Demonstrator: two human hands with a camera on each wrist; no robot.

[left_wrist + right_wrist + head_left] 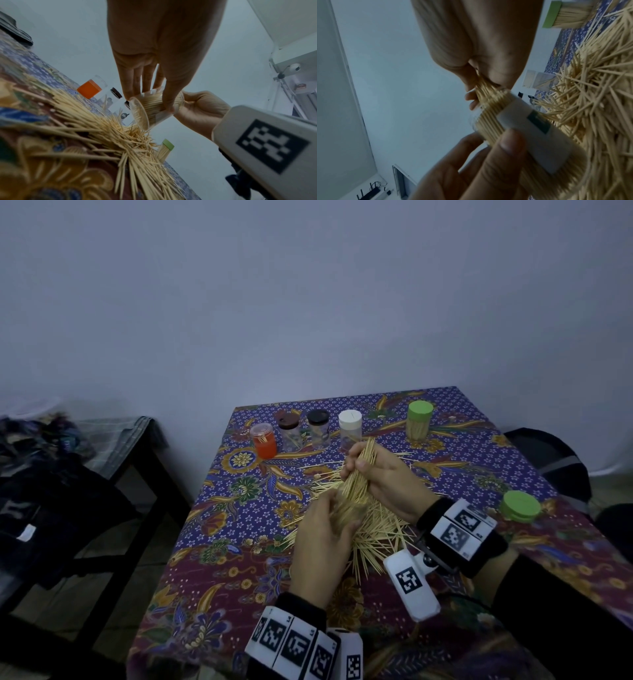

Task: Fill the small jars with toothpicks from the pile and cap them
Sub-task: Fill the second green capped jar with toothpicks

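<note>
**Q:** Head view, what are you doing?

**A:** I'm holding a clear jar (346, 510) tilted over the toothpick pile (373, 529) near the middle of the tablecloth (239, 542). My left hand (322, 539) is wrapping the jar, fingers curled round its wall. My right hand (380, 474) is gripping a thick bundle of toothpicks (359, 474), fingers closed round it, and feeding its lower end into the jar mouth. The loose green lid (520, 506) is lying to my right, well apart. Along the far edge are standing the orange jar (264, 440), three capped jars partly filled at most, and a capped, full green-lidded jar (419, 420).

**Q:** Left wrist view?

**A:** My thumb and fingers (169, 97) are pinching the jar (154, 108), which is already packed with sticks and leaning base-down toward the pile (106, 129).

**Q:** Right wrist view?

**A:** The bundle (489, 94) is fanning out of my closed right fingers (471, 96) into the jar (513, 128); my left thumb (510, 148) is pressing on its white label.

**Q:** Which step, and what next?

**A:** Filling, I judge, and nearly finished for this jar. Next I'm needing to seat the bundle fully, release it without dragging sticks out, stand the jar upright, then fetch the green lid. Sticks standing proud of the rim could block the cap.
</note>
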